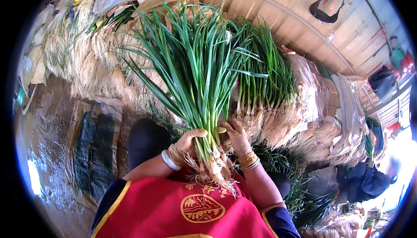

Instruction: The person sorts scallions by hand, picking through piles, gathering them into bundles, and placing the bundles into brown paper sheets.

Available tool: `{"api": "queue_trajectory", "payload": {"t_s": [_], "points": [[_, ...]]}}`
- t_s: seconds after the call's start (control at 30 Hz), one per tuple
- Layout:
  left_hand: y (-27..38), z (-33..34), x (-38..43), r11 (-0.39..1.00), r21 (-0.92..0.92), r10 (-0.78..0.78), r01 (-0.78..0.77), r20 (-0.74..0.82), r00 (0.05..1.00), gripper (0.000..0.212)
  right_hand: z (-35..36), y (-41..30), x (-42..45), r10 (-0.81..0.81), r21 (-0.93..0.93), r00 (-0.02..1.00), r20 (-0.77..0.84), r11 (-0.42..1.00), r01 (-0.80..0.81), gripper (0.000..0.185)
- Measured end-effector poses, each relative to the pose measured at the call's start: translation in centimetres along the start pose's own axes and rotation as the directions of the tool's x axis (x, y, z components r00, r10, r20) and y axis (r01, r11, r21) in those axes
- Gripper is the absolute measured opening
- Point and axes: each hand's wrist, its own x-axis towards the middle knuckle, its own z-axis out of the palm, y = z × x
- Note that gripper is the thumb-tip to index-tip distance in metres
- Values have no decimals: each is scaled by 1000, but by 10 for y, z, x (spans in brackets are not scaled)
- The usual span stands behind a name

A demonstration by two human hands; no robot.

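A large bunch of green garlic or similar allium plants (198, 85) is held upright in front of my red apron (156, 205). Its flat leaves fan upward, and the pale stems narrow to tangled roots (215, 171) at the bottom. My left hand (185, 143), in a thin glove, grips the stems from the left, thumb across the front. From the right side my gloved right hand (238, 138) holds the lower stems with its thumb against them. Some fingers of both hands are hidden behind the bunch.
More green plants with roots (264, 75) lie stacked beyond my right hand. Masses of pale roots (97, 52) line the far side. A dark woven sheet (94, 146) lies on the wet floor at left. Loose leaves (286, 173) and a crouching person (368, 179) are at right.
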Motion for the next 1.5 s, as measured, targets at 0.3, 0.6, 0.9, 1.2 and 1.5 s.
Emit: {"api": "queue_trajectory", "payload": {"t_s": [0.3, 0.6, 0.9, 1.2, 1.5], "points": [[-3, 14, -4, 997, -53, 59, -61, -33, 998, 60, 1, 37, 2, 297, 440, 954, 31, 853, -280, 24], [2, 21, -7, 998, -70, -4, 9, 68, 998, 68, -32, -30, 28, -277, -976, 943, -181, 172, -137, 30], [1, 4, -4, 1000, -21, 21, -20, 18, 1000, 70, -21, -15, -20, -129, -696, 990, -52, 716, 57, 28], [-3, 9, 9, 997, -12, 80, -81, -41, 996, 66, -17, -4, 6, 224, 9, 974, 30, 975, -224, 49], [1, 5, -2, 991, -136, 18, 16, 246, 969, 61, -3, 8, 11, 413, 519, 763, 497, 563, -643, 32]]}}
